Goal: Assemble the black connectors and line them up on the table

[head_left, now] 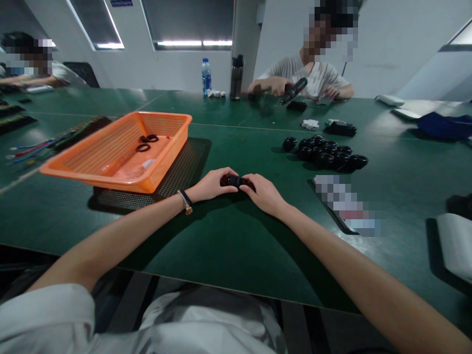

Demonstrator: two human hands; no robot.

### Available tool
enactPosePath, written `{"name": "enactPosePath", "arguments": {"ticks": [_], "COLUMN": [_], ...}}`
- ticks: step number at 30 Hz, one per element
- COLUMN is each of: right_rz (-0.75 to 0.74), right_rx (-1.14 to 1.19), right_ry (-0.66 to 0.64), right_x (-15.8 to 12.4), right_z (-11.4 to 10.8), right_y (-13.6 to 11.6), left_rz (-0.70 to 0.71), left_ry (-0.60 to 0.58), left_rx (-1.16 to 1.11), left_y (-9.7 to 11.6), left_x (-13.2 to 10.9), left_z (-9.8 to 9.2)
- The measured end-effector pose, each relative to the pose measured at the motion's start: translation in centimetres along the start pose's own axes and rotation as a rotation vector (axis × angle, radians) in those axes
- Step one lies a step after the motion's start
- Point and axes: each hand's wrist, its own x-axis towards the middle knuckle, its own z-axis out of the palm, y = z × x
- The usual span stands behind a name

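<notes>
Between my two hands is a small black round part [236, 181], held just above or on the green table [236, 236]. My left hand [216, 184], with a bracelet at its wrist, grips the part's left side with thumb and fingers. From the right, my right hand [262, 192] pinches the other side. The fingers cover much of the part, so its full shape is hidden. Several similar black round parts [326, 160] lie in a cluster to the right. An orange perforated basket [165, 162] stands at the left with a few black rings [143, 147] inside.
A phone-like flat object [341, 206] lies right of my hands. Across the table a person [295, 73] holds a dark tool [294, 91]. A blue-labelled bottle [206, 77] and a dark bottle [236, 78] stand at the back. Wires [47, 145] lie far left.
</notes>
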Motion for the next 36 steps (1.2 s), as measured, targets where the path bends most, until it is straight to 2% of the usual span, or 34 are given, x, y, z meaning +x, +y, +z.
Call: {"name": "enactPosePath", "arguments": {"ticks": [17, 26, 36], "right_rz": [0.012, -0.144, -0.091], "right_rx": [-0.004, 0.037, 0.033], "right_ry": [-0.021, 0.121, 0.086], "right_x": [-0.01, -0.30, -0.17], "right_z": [-0.07, 0.26, 0.07], "right_y": [-0.02, 0.31, 0.13], "left_rz": [0.015, -0.014, -0.001], "left_ry": [-0.010, 0.008, 0.007], "left_rx": [0.011, 0.035, 0.023], "left_y": [0.01, 0.22, -0.08], "left_x": [-0.01, 0.06, 0.05], "left_z": [-0.04, -0.09, 0.00]}}
